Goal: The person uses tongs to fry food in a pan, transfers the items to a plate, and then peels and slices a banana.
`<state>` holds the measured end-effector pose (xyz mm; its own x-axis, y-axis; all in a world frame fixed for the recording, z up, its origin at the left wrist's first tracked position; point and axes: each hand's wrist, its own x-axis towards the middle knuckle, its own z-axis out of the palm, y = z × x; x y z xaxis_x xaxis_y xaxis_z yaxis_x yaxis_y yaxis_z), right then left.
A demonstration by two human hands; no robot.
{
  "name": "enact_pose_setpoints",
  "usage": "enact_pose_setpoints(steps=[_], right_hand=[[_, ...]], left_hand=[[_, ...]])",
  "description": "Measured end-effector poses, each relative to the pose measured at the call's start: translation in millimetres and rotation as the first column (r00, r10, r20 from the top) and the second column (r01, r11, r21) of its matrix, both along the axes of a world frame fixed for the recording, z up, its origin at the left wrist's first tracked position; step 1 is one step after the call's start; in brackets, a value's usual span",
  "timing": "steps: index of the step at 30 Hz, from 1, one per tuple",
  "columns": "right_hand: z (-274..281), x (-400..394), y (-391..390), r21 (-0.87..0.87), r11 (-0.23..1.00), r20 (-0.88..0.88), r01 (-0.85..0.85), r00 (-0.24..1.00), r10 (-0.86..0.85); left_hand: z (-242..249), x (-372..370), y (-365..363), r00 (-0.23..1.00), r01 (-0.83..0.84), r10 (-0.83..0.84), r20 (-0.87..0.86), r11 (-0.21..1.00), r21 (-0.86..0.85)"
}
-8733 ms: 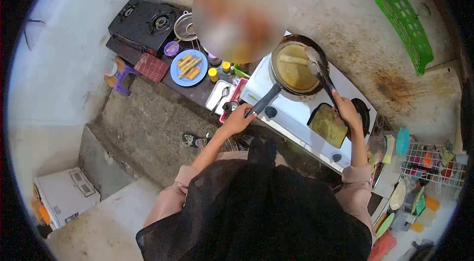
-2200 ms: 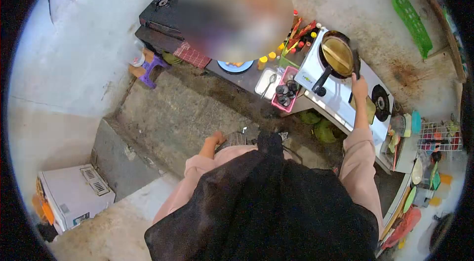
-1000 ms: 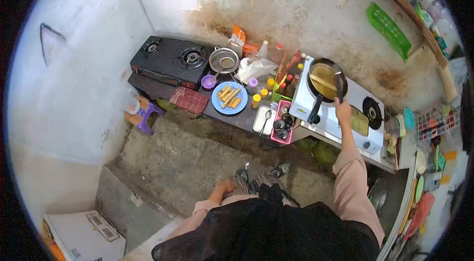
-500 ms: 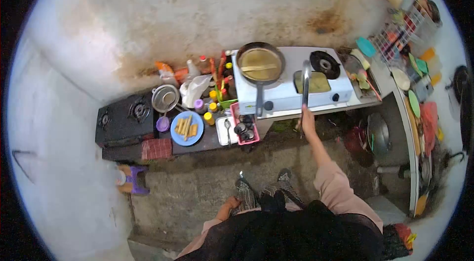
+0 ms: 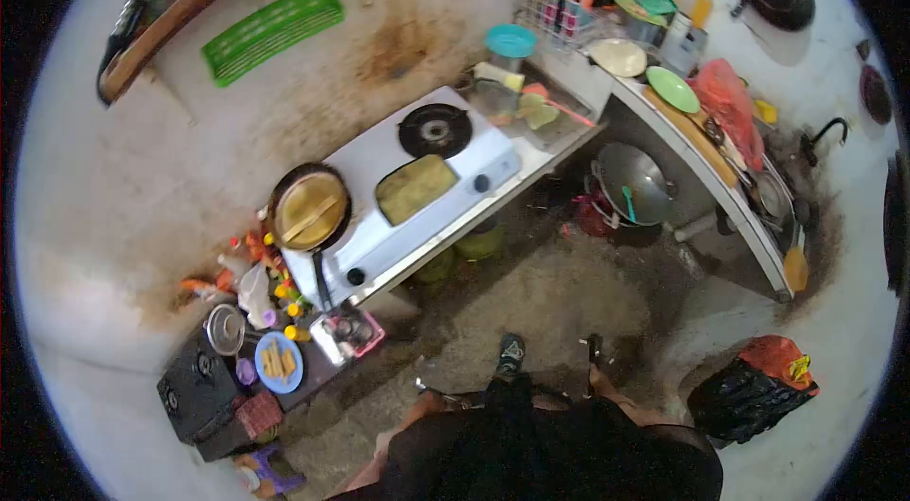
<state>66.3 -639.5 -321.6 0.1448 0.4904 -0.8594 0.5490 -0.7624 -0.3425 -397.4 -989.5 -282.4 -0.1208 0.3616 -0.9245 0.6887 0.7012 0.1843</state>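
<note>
The right hand [image 5: 601, 382], low near the body, closes narrowly around a dark, partly shiny implement [image 5: 593, 349], too foreshortened to identify. The left hand [image 5: 429, 402] lies low on its own side; its grip cannot be told. Ahead and to the left of both hands, the frying pan [image 5: 275, 194] rests on the white stove [image 5: 365, 171], a long pale piece [image 5: 314, 218] lying across its inside. Left of the left hand, the blue plate [image 5: 296, 378] bears golden rolls [image 5: 278, 360]. A black bag [image 5: 739, 402] stands right of the right hand.
</note>
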Motion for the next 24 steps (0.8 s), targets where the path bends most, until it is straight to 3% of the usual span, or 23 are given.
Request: enact_pose_setpoints(steps=[3, 5, 6, 7, 8, 9, 11, 14, 16, 18, 21, 24], right_hand=[[-12, 45, 4, 0.073, 0.996, -0.188, -0.042, 0.981, 0.055], [5, 45, 20, 0.175, 0.984, -0.115, -0.034, 0.992, 0.055], [20, 34, 30, 0.254, 0.967, -0.038, -0.025, 0.999, 0.036], [32, 21, 40, 0.341, 0.940, 0.025, -0.024, 1.000, 0.016], [46, 7, 54, 0.429, 0.903, 0.069, -0.027, 0.998, -0.003], [60, -7, 71, 0.505, 0.863, 0.094, -0.033, 0.995, -0.017], [84, -33, 110, 0.548, 0.833, 0.137, -0.075, 0.991, -0.001], [187, -93, 177, 0.616, 0.787, -0.019, -0.035, 0.998, 0.059], [184, -115, 227, 0.749, 0.648, 0.072, -0.135, 0.990, 0.122], [239, -157, 265, 0.862, 0.485, 0.133, -0.145, 0.989, 0.060], [234, -191, 351, 0.885, 0.389, 0.206, -0.255, 0.965, 0.164], [261, -233, 422, 0.807, 0.476, 0.235, -0.350, 0.930, 0.284]], left_hand=[[-15, -3, 65, 0.974, 0.225, -0.225, 0.007, 0.974, 0.037], [-39, 3, 135, 0.913, 0.406, -0.409, -0.010, 0.904, 0.132], [-59, 8, 177, 0.837, 0.542, -0.546, -0.042, 0.815, 0.204], [-94, 19, 246, 0.658, 0.739, -0.735, -0.164, 0.590, 0.326], [-103, 26, 275, 0.615, 0.773, -0.761, -0.206, 0.531, 0.346], [-109, 32, 303, 0.599, 0.783, -0.768, -0.227, 0.502, 0.367], [-104, 44, 328, 0.747, 0.648, -0.652, -0.130, 0.670, 0.361], [-72, 49, 357, 0.907, 0.403, -0.422, -0.006, 0.861, 0.310], [-80, 47, 371, 0.749, 0.660, -0.636, -0.188, 0.690, 0.296], [-81, 41, 389, 0.698, 0.713, -0.685, -0.208, 0.641, 0.285], [-73, 22, 426, 0.838, 0.538, -0.538, -0.087, 0.789, 0.297], [-75, 7, 468, 0.912, 0.391, -0.410, -0.006, 0.866, 0.310]])
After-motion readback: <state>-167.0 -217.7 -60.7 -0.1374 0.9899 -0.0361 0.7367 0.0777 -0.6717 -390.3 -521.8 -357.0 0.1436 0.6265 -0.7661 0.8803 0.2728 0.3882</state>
